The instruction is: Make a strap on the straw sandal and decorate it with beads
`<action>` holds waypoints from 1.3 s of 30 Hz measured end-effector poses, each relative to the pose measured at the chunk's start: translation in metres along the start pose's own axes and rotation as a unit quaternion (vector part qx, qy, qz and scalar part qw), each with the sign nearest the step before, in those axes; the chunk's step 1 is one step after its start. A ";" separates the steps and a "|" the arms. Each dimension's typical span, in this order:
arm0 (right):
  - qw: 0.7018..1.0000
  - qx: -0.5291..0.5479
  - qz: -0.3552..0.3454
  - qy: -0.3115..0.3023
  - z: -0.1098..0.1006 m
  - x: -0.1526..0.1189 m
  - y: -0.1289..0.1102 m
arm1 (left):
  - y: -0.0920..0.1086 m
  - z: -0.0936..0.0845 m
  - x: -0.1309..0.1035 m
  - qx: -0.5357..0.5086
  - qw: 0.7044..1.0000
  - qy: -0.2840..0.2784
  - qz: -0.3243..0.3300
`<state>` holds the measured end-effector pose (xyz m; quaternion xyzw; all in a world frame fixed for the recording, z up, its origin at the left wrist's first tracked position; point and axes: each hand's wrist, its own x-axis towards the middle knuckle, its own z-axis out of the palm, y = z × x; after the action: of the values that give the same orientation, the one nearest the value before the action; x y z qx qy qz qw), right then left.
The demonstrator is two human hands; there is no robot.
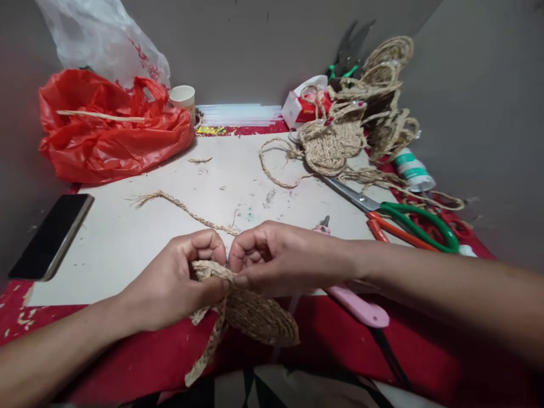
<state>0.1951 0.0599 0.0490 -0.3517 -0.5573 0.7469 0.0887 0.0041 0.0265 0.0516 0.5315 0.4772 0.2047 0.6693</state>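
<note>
Both of my hands meet over a small oval piece of woven straw (263, 317) near the table's front edge. My left hand (182, 272) pinches its pale upper braid between thumb and curled fingers. Close beside it, my right hand (272, 255) has its thumb pressed on the same piece, fingers curled in. One flat braided strip (208, 351) hangs down from the piece. A thin straw braid (191, 214) with a frayed end stretches across the board behind my hands; its near end is hidden by my right hand.
Green-and-orange-handled scissors (395, 218) and a pink-handled tool (361, 306) lie right. A pile of woven straw pieces (334, 144) sits at the back right. A phone (53, 235) lies left, near a red plastic bag (110, 144). A paper cup (182, 96) stands behind.
</note>
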 end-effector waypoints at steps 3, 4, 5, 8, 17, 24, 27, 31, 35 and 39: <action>0.999 -0.029 0.011 0.016 0.004 0.008 -0.001 | -0.007 -0.005 0.004 -0.044 0.999 0.000 -0.014; 0.999 -0.043 0.003 0.029 0.005 0.011 -0.001 | -0.009 -0.007 0.005 -0.054 0.998 0.002 -0.016; 0.997 -0.057 -0.009 0.041 0.006 0.013 -0.002 | -0.011 -0.008 0.005 -0.062 0.998 0.005 -0.018; 0.993 -0.093 -0.051 0.060 0.009 0.015 -0.001 | -0.014 -0.010 0.005 -0.068 0.997 0.016 -0.017; 0.993 -0.039 -0.045 0.098 0.006 0.009 0.002 | -0.020 -0.004 0.001 -0.027 0.995 0.100 0.009; 0.988 -0.129 -0.037 0.073 0.006 0.011 -0.006 | -0.024 0.001 -0.002 -0.007 0.994 0.105 0.011; 0.987 -0.146 -0.039 0.048 0.007 0.011 -0.008 | -0.030 0.001 -0.003 -0.001 0.995 0.095 0.021; 0.974 -0.194 -0.096 0.063 0.009 0.011 -0.001 | -0.032 0.000 -0.004 0.027 0.994 0.102 0.040; 0.928 -0.297 -0.191 0.121 0.010 0.008 0.008 | -0.026 -0.001 -0.002 0.000 0.996 0.087 0.017; 0.938 -0.283 -0.160 0.120 0.009 0.005 0.008 | -0.023 -0.001 -0.003 -0.009 0.996 0.088 0.022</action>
<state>0.1874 0.0529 0.0409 -0.3550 -0.7801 0.4864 0.1699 -0.0039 0.0167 0.0325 0.5162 0.5205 0.2697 0.6244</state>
